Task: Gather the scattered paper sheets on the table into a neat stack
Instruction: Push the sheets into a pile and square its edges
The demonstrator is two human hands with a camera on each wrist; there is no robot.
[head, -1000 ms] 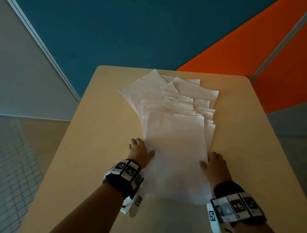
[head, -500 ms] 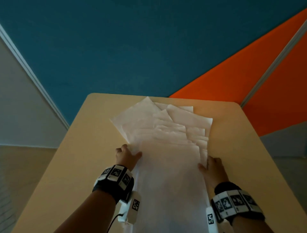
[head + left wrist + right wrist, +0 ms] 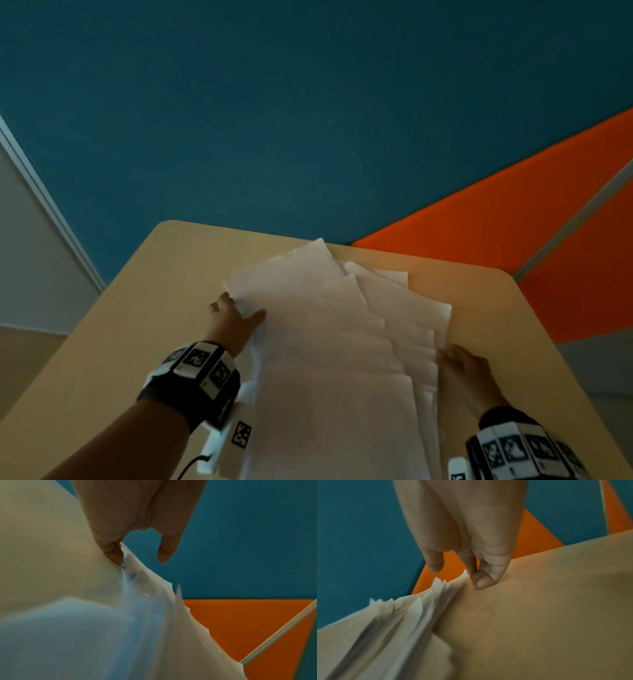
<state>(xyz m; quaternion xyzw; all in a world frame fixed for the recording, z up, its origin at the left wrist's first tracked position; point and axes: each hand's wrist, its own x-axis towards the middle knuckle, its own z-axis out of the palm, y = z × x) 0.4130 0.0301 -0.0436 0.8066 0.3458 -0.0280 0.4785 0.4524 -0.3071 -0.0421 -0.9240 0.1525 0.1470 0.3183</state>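
Several white paper sheets (image 3: pixel 335 342) lie fanned in an overlapping pile down the middle of the beige table (image 3: pixel 137 342). My left hand (image 3: pixel 236 308) is at the pile's left side near its far corner. Its bent fingertips (image 3: pixel 116 559) touch the table against the paper (image 3: pixel 68 635) edge, and the thumb hovers over the sheets. My right hand (image 3: pixel 459 363) is at the pile's right side. There the bent fingertips (image 3: pixel 482 584) press on the table (image 3: pixel 539 615) beside the staggered paper (image 3: pixel 385 635) edges, thumb raised. Neither hand pinches a sheet.
A blue partition (image 3: pixel 308 120) stands right behind the table's far edge, with an orange panel (image 3: pixel 513 257) at the back right. Bare tabletop lies on both sides of the pile. The table's rounded far corners and side edges are in view.
Both hands have slid away from me along the pile's sides, the left one farther, up to the far-left corner. The head view has tilted upward.
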